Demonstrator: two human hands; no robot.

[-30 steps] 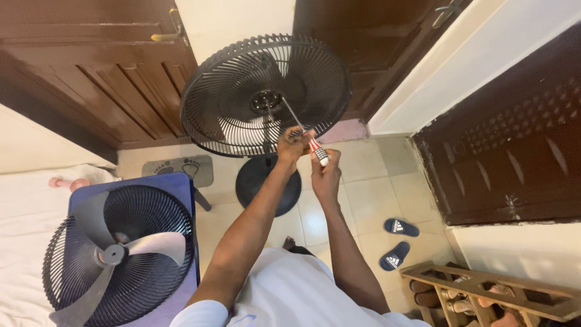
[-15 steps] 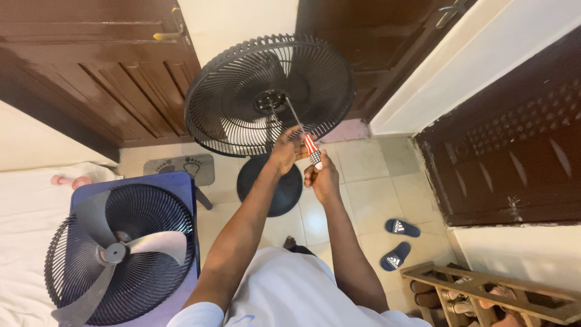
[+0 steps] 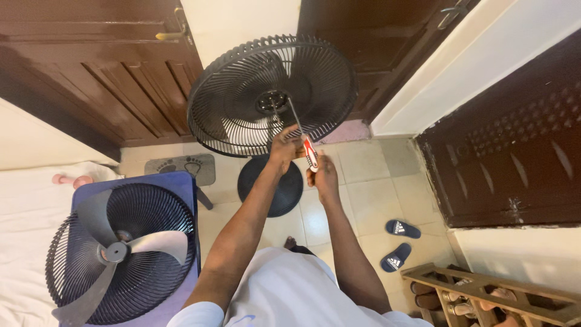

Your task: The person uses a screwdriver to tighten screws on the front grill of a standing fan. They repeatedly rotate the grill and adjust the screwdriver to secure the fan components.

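Note:
A black standing fan's rear grille [image 3: 242, 115] tilts toward me on its round base [image 3: 272, 188]. A screwdriver with a red and white handle [image 3: 311, 155] points its thin shaft up into the motor hub [image 3: 272, 102] at the grille's centre. My left hand [image 3: 283, 145] grips the screwdriver where the shaft meets the handle. My right hand [image 3: 325, 177] holds the lower end of the handle from the right. Both arms stretch forward over my white shirt.
The front grille with grey blades [image 3: 121, 254] lies on a blue stool [image 3: 181, 181] at the left. A footprint mat [image 3: 181, 166], two dark slippers [image 3: 400, 229], a wooden shoe rack [image 3: 484, 290] and brown doors surround the spot. A person's foot [image 3: 66, 179] rests on white bedding.
Both hands stay on the screwdriver at the hub; the right hand has shifted slightly on the handle. The view has moved a little.

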